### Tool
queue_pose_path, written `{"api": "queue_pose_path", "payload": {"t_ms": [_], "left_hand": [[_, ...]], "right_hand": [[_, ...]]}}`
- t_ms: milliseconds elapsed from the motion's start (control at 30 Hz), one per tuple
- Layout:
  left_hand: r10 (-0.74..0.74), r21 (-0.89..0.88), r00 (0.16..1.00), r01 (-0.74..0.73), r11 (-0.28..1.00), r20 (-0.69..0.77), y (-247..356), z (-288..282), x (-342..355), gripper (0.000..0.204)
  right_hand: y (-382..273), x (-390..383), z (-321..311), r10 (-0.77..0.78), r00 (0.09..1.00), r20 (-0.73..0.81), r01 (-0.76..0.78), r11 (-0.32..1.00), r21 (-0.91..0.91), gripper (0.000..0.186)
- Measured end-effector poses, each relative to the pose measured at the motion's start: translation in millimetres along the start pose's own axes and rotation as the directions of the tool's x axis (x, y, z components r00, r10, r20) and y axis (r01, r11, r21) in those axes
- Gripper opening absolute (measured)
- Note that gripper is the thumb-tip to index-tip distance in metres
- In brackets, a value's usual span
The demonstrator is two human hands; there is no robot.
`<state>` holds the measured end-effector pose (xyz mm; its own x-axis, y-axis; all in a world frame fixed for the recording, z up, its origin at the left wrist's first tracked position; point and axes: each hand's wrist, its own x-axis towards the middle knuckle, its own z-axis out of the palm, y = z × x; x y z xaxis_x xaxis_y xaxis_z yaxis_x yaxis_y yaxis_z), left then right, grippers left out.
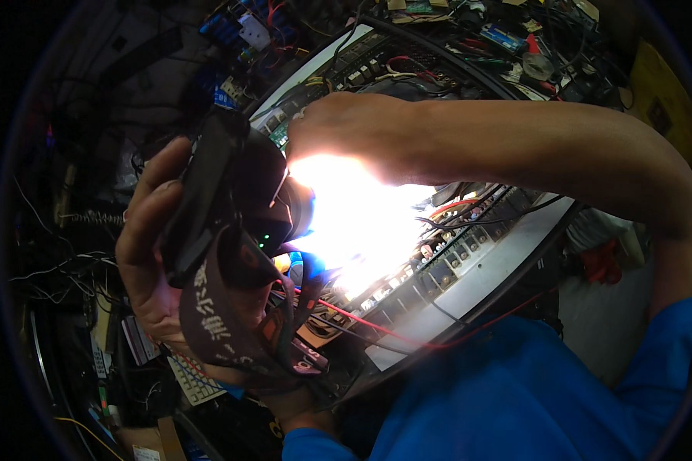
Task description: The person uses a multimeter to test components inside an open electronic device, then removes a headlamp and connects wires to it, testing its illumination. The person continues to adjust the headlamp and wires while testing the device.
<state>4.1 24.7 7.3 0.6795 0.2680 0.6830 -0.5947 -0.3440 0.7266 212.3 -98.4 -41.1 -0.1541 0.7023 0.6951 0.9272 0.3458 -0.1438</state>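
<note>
My left hand (148,261) is wrapped round a black headlamp (257,173), and the lamp's dark printed strap (215,319) hangs below it. A small row of green lights glows on the lamp. Its white glare washes out the middle of an opened electronic chassis (480,280) with circuit boards and rows of components. Over the far left part of the chassis, beside a green circuit board (279,134), my right hand (350,131) is curled with knuckles up. The lamp and glare hide its fingertips, so I cannot see what they grip.
A red wire (377,329) and black cables cross the near side of the chassis. Tools and loose parts crowd the far right, with a clear cup-like piece (538,67) among them. Tangled wires and a pale keyboard (196,380) lie to the left.
</note>
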Motion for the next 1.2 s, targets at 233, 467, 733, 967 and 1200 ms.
{"api": "queue_pose_path", "payload": {"t_ms": [233, 467, 733, 967, 1200], "left_hand": [[0.009, 0.038, 1.000, -0.009, 0.999, -0.002, 3.9, 3.7, 1.5, 0.076], [0.032, 0.096, 0.997, -0.025, 0.995, -0.068, 5.2, 6.6, -0.9, 0.076], [0.035, 0.091, 0.998, -0.030, 0.995, -0.052, 4.5, 4.0, -1.6, 0.077], [0.065, 0.085, 0.998, -0.063, 0.994, -0.019, 5.8, 1.6, 1.1, 0.079], [0.065, 0.046, 0.998, -0.065, 0.997, -0.004, 4.8, -1.9, -0.3, 0.079]], "right_hand": [[-2.2, 21.0, 8.7, 0.158, 0.932, 0.325, -0.163, 0.987, -0.013, 0.015], [3.9, 21.0, 15.5, 0.163, 0.917, 0.365, -0.159, 0.986, -0.041, 0.017], [17.8, 28.7, 31.7, 0.218, 0.889, 0.404, -0.195, 0.976, -0.098, 0.017], [14.0, 39.0, 24.1, 0.272, 0.806, 0.525, -0.269, 0.959, -0.085, 0.018], [16.5, 47.0, 24.9, 0.218, 0.806, 0.550, -0.162, 0.975, -0.149, 0.013]]}}
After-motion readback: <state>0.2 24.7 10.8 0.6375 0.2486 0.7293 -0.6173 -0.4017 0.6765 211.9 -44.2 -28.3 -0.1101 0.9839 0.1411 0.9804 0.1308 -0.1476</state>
